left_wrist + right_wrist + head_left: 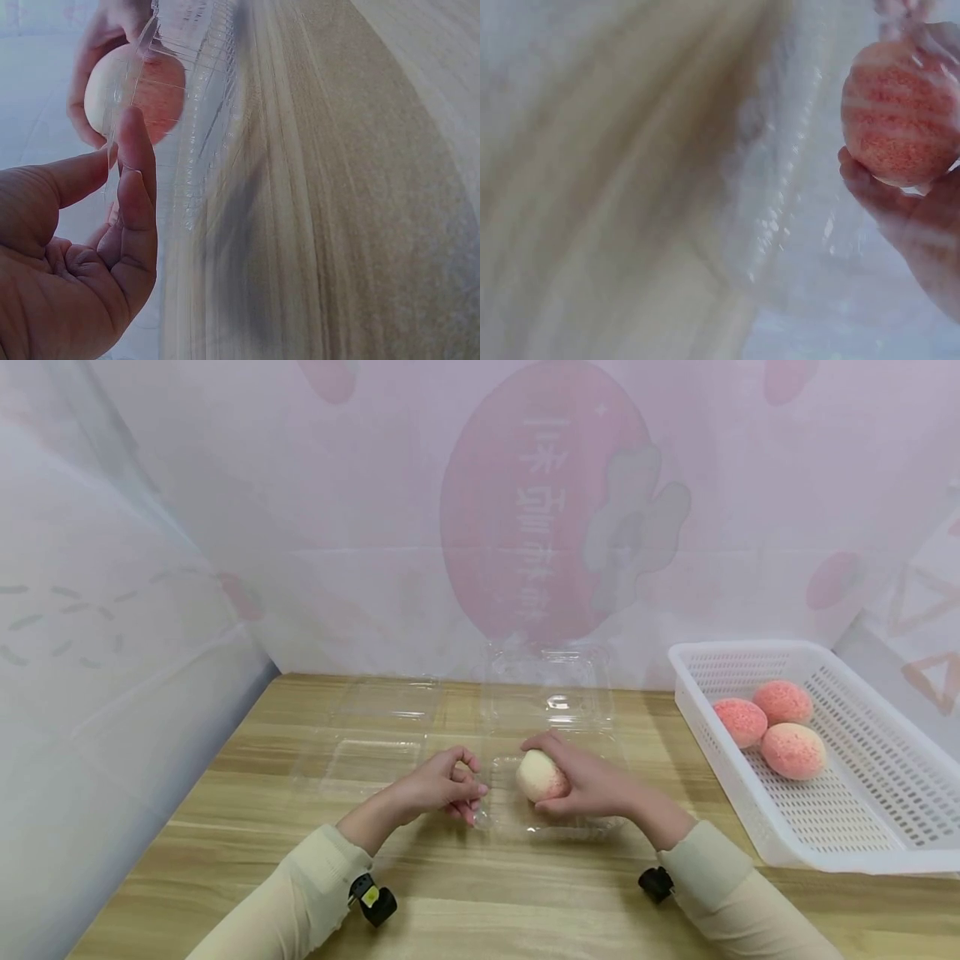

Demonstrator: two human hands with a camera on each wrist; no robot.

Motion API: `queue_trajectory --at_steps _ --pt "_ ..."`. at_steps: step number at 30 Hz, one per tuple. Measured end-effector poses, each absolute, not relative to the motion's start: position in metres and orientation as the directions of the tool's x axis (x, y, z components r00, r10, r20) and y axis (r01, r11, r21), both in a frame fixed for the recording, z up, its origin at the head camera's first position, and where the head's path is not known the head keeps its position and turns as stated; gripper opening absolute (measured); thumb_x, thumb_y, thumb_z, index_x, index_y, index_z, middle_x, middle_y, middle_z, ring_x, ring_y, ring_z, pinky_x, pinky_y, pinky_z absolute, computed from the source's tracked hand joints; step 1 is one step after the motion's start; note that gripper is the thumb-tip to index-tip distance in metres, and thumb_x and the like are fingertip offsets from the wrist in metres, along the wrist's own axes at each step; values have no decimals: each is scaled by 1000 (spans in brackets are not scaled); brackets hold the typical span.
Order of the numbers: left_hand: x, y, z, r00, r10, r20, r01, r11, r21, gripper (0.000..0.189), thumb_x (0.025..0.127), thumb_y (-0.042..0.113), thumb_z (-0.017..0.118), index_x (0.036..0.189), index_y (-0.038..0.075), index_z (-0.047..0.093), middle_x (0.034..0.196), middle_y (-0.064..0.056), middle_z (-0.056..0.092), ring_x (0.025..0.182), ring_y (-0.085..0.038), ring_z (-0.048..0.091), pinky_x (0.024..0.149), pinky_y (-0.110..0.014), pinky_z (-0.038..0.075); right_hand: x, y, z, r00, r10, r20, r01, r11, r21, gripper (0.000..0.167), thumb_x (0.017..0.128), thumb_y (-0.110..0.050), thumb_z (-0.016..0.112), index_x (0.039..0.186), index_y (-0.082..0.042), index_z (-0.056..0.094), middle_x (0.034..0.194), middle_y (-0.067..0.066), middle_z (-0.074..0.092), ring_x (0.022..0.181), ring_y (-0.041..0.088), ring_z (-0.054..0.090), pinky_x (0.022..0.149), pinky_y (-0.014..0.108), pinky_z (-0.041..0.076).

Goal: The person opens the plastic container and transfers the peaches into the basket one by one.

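Observation:
My right hand (596, 781) grips a round cream-and-pink bun (540, 776), fingers over its far side and thumb at the near side. It holds the bun over the base of a clear plastic clamshell box (555, 833), whose lid (547, 681) stands open at the back. At the box's left rim, my left hand (442, 787) pinches the thin plastic edge between thumb and fingers, as the left wrist view shows. The right wrist view has the bun's speckled pink side (900, 112) seen through the clear plastic. Whether the bun touches the box floor, I cannot tell.
A second clear clamshell box (375, 760) lies opened to the left on the wooden table (480, 902). On the right stands a white perforated basket (750, 810) with three similar pink buns (793, 752). A printed cloth (360, 568) hangs behind the table.

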State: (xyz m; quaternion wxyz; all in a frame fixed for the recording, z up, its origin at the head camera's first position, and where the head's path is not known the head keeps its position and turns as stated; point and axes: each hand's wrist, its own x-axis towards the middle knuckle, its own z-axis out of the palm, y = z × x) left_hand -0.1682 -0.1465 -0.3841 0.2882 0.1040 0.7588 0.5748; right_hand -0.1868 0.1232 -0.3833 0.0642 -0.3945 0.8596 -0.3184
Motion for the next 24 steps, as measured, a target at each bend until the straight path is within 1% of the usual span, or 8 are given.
queue_trajectory --at_steps 7,11,14,17,19,22,24 --pt "-168 -147 -385 -811 491 -318 -173 318 932 35 98 6 61 120 -5 37 73 -7 62 57 -12 66 56 -25 51 -183 140 -364 -696 -677 239 -670 494 -554 69 77 -21 85 135 -12 47 125 5 55 105 16 58 88 36 54" --pt "-169 -147 -385 -810 492 -319 -173 319 932 35 98 7 61 120 -5 37 74 -9 62 57 -13 66 56 -25 51 -180 151 -356 -695 -662 282 -682 483 -549 71 76 -18 85 135 -9 47 129 7 54 109 17 58 91 38 54" --pt "-169 -148 -385 -809 494 -318 -170 321 932 35 98 7 61 120 -5 36 74 -10 62 57 -13 66 56 -25 51 -176 160 -351 -706 -638 308 -676 477 -562 72 75 -14 86 135 -9 46 131 8 54 108 18 59 89 38 55" --pt "-169 -148 -385 -808 495 -320 -170 325 930 35 98 7 61 120 -5 36 74 -9 62 58 -13 67 56 -25 50 -173 169 -345 -712 -610 347 -679 471 -564 73 74 -12 87 135 -10 47 130 9 56 107 18 59 87 36 55" --pt "-169 -148 -385 -808 495 -322 -171 325 930 35 98 8 61 120 -5 36 74 -8 62 58 -13 67 56 -24 49 -170 175 -342 -708 -593 383 -688 460 -561 74 73 -10 88 135 -8 48 129 11 57 106 18 58 85 33 55" --pt "-169 -148 -385 -808 494 -322 -172 324 930 35 98 8 61 120 -4 36 74 -8 62 58 -13 66 56 -24 49 -166 185 -337 -696 -570 437 -709 446 -547 75 70 -7 89 134 -5 49 127 11 56 105 14 56 85 28 53" --pt "-170 -148 -384 -808 494 -320 -171 324 931 34 98 7 60 120 -4 36 74 -8 62 58 -13 66 56 -24 49 -163 191 -333 -687 -549 475 -723 452 -523 77 68 -6 90 134 -6 50 125 8 56 105 11 54 85 24 52"
